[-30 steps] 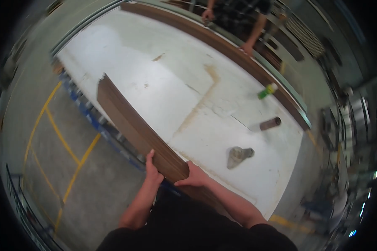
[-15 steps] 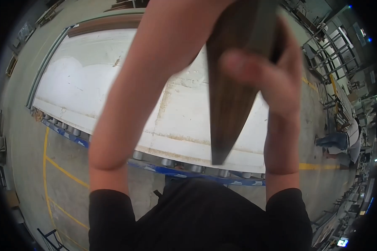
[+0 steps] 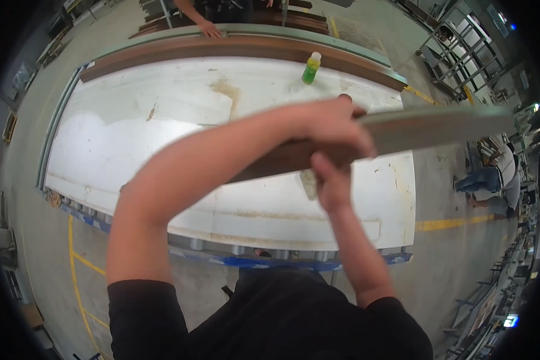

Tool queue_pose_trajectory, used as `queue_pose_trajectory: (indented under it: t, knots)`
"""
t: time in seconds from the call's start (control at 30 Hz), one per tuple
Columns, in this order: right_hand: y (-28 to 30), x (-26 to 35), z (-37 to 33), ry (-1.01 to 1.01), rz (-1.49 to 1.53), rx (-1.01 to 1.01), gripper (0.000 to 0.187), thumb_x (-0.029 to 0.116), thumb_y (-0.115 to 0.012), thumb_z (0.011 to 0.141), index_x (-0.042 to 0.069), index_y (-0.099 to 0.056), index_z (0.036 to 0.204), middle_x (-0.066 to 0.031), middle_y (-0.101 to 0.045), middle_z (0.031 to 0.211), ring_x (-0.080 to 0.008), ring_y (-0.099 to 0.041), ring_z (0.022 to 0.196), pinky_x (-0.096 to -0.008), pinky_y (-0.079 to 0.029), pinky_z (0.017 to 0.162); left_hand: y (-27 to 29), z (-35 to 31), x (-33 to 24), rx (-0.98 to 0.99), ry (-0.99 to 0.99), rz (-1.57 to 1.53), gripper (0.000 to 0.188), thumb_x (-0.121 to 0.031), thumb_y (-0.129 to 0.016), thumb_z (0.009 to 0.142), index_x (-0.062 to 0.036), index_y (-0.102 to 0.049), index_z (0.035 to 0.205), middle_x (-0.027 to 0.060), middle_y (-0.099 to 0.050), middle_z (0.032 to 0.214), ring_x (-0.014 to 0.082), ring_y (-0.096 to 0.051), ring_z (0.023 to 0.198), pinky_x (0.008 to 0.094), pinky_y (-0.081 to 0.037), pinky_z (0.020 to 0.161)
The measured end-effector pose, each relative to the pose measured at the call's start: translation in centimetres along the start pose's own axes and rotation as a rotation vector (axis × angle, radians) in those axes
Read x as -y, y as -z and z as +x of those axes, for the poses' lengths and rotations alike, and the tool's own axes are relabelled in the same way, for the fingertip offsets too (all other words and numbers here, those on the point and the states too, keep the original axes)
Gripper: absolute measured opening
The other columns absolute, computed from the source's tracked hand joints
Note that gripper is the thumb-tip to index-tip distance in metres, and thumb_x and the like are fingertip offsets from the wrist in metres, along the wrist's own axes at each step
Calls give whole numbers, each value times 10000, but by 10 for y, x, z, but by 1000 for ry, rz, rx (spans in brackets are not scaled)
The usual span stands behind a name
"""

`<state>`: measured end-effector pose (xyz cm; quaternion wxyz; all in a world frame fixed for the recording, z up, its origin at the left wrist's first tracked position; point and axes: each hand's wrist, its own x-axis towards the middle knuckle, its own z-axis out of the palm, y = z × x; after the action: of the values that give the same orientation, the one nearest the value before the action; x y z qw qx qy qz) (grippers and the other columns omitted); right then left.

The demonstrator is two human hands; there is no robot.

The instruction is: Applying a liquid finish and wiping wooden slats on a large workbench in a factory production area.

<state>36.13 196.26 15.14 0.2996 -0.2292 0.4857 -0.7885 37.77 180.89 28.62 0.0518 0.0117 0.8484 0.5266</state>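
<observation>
Grip: both hands on brown board; green bottle, any print illegible.

Workshop: grey floor, white table, metal rack, small lights.
The floor is marked with yellow lines left and right of the table, and more yellow is seen beyond its far right corner. The tabletop is stained brown in patches; its left end is lit paler. Along the near edge, rollers and a blue rail patched with white are exposed. The rack, made of open bars, is placed past the table's right end. The right rim is crowded with frames, too small to sort; blue-white lights are scattered there. A brown box is seen lower left. Edges are darkened.
</observation>
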Motion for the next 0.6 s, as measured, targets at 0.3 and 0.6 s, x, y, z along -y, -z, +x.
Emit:
queue_pose_trajectory:
  t: [0.3,0.6]
  knots:
    - [36,-146,-50,-375,-13,-54,758,210,-789,920,42,-383,1537,-96,-508,1466,-238,-483,1367,-357,-417,1130,-69,21,163,305,286,6,825,-413,-850,715,-3,-598,1386,214,-703,1240,281,-661,1123,373,-500,1002]
    - [213,-204,-2,32,-1513,125,652,440,-829,801,111,-660,1337,-142,-538,1488,-325,-350,1495,-551,-204,1260,-45,11,210,425,544,-234,1000,-342,-865,731,-87,-431,1595,169,-621,1414,248,-572,1305,364,-446,1102]
